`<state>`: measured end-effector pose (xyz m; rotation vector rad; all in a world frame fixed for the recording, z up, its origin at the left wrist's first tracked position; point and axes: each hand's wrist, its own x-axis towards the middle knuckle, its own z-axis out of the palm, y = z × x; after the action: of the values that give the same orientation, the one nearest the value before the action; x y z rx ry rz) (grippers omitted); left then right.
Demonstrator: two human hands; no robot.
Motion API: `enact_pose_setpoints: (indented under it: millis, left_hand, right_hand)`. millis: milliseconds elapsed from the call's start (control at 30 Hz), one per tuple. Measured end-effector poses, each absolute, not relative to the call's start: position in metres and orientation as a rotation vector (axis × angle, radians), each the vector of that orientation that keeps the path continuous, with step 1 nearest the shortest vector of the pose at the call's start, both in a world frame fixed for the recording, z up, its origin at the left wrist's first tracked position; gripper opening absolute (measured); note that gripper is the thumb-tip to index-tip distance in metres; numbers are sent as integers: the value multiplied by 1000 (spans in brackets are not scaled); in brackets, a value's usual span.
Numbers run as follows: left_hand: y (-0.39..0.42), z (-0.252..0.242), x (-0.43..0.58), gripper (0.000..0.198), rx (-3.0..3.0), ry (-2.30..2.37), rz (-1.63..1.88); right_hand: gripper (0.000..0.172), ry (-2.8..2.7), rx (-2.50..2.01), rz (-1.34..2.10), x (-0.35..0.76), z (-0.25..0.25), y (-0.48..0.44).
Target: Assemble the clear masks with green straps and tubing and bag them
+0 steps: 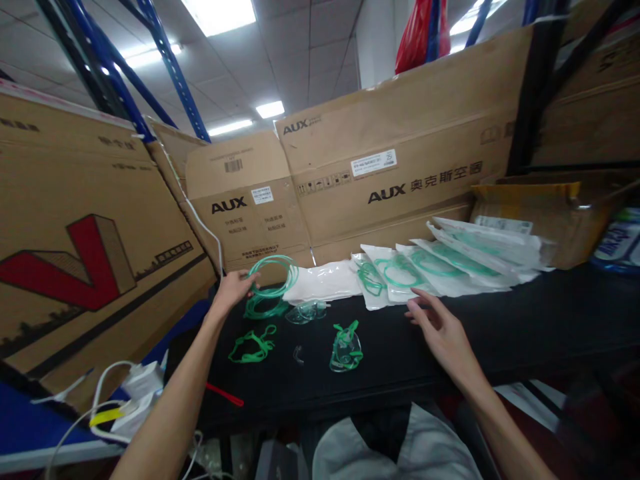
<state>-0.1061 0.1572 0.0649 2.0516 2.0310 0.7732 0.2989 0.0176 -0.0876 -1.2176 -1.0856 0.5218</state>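
My left hand (236, 289) grips the edge of a coil of green tubing (274, 291), lifted over more coiled tubing (265, 308) on the black table (310, 393). My right hand (434, 320) hovers with fingers apart and nothing in it, near the front of the clear packets (400, 275) of green tubing. Between the hands lie a clear mask (306, 311), green straps (251, 347), a small clear piece (299, 355) and a mask with green straps (346, 348). White flat bags (324, 282) rest behind them.
Cardboard sheets (390, 147) stand along the back, another (75, 233) at the left. An open box (540, 213) and a blue-labelled bottle (620, 240) are at the right. A red strip (225, 395) lies at the front left, near white plugs and cables (143, 393).
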Motion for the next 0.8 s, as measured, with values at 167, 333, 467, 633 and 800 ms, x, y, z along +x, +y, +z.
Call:
enact_pose_setpoints:
  millis: [167, 333, 467, 633, 800]
  left_hand:
    - [177, 31, -142, 32, 1835, 2257, 640]
    - [181, 12, -146, 39, 1770, 2371, 484]
    - [171, 21, -136, 69, 1798, 2484, 460]
    - [132, 40, -92, 65, 2096, 2190, 513]
    - [62, 28, -22, 61, 2281, 1445, 201]
  right_hand:
    - [59, -1123, -1231, 500, 298, -87, 16]
    - [57, -1137, -1225, 500, 298, -86, 15]
    - [50, -1190, -1264, 495, 296, -83, 15]
    - [39, -1369, -1281, 570, 271, -72, 15]
    - [31, -1591, -1220, 643, 233, -62, 13]
